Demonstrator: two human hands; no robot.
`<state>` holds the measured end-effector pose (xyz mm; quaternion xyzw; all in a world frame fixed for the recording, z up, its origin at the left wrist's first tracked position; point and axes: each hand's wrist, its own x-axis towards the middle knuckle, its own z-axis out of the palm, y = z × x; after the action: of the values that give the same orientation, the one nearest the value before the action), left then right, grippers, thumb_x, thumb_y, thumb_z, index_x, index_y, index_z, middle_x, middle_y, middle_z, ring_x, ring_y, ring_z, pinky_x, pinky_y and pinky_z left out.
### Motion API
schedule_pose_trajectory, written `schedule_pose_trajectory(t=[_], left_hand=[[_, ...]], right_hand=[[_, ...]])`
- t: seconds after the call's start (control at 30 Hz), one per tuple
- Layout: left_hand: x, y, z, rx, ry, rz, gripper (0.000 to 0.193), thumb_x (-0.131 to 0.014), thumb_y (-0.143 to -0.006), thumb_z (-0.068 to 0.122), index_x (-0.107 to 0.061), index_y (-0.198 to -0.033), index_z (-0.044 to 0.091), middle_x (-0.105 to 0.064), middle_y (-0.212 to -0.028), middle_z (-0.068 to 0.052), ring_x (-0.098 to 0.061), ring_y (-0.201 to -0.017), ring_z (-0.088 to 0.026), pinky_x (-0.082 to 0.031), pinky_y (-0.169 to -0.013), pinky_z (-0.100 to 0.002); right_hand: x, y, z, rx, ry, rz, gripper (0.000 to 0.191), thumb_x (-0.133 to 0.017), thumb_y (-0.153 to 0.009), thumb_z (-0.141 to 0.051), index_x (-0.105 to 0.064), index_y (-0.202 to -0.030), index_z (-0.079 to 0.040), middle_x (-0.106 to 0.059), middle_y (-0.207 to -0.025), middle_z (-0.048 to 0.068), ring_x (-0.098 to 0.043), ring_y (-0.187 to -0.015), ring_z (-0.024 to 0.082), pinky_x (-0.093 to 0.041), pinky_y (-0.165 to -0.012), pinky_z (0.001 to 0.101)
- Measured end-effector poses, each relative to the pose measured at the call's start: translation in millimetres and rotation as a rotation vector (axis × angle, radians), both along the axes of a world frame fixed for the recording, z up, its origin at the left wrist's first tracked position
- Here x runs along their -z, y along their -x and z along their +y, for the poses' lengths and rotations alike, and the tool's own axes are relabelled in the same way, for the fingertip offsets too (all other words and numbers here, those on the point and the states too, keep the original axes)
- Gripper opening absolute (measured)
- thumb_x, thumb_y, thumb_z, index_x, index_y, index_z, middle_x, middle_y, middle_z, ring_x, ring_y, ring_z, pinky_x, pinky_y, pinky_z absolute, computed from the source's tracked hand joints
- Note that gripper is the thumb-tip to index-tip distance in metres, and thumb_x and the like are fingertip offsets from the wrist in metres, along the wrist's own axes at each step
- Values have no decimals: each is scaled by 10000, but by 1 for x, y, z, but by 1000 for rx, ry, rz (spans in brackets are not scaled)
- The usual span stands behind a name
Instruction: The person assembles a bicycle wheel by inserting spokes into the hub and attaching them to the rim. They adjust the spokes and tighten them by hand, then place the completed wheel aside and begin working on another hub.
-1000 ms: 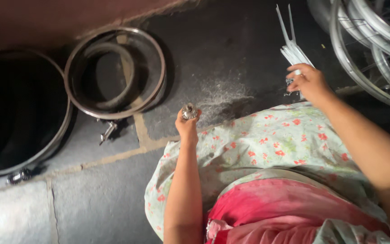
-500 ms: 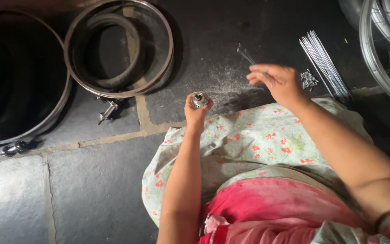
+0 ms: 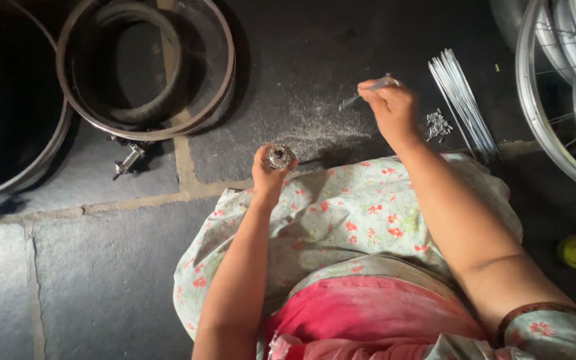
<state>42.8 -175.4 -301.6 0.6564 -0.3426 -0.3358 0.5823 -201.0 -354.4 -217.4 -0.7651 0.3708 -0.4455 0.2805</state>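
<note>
The left hand (image 3: 269, 175) is holding a small round metal hub (image 3: 279, 157) in a closed grip just above the flowered lap. The right hand (image 3: 391, 107) is pinching a thin spoke (image 3: 370, 89), farther right, near the spoke bundle (image 3: 463, 101) and small nipples (image 3: 438, 125) lying loose on the stone floor (image 3: 88, 280)

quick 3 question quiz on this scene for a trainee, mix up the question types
1. True or false: the left hand holds a small metal hub.
2. What does the right hand hold? A) a yellow cap B) a thin metal spoke C) a tyre
3. Fill in: the bundle of spokes lies on the floor to the ____ of the right hand.

Key: 1 true; 2 B, the spoke; 3 right.
</note>
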Motion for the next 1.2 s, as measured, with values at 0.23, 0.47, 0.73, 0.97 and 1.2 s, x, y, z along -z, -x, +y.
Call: schedule_pose_trajectory(t=[0.23,0.47,0.73,0.97,1.2], left_hand=[[-11,-5,5,-6,-185,103,525,-883,-737,62,-610,-1177,146,-639,-1118,0,-652,-968,-131,-592,-595,-282],[-14,-9,4,-34,-285,87,538,-875,-748,106,-598,-1205,163,-695,-1083,-8,-691,-934,-154,-622,-571,-337],[2,-8,7,21,-98,-331,584,-930,-684,99,-630,-1186,102,-701,-1127,-106,-701,-1042,-261,-573,-867,-358],[-3,-8,9,61,-5,-351,578,-927,-680,80,-629,-1175,84,-706,-1099,-98,-703,-1026,-247,-564,-892,-357],[-10,-6,10,49,-1,-431,553,-943,-679,99,-635,-1138,87,-701,-1048,-91,-690,-1000,-279,-551,-872,-384]], right_hand=[[31,-29,-13,24,77,128,114,-770,-949,-37,-674,-1010,-28,-704,-1044,137,-706,-850,305,-557,-707,384],[-17,-29,21,-85,127,73,141,-749,-994,-6,-626,-1061,-25,-677,-1034,134,-691,-886,293,-549,-733,388],[-60,-44,78,-423,182,-80,203,-748,-996,-16,-577,-1097,-56,-681,-1040,91,-695,-969,257,-564,-827,363],[-65,-45,81,-512,156,-31,184,-739,-973,-15,-603,-1089,-59,-681,-1033,93,-694,-970,278,-568,-825,378],[-66,-44,84,-535,157,-18,219,-748,-967,-22,-591,-1115,-61,-678,-1037,107,-712,-944,268,-590,-779,357]])
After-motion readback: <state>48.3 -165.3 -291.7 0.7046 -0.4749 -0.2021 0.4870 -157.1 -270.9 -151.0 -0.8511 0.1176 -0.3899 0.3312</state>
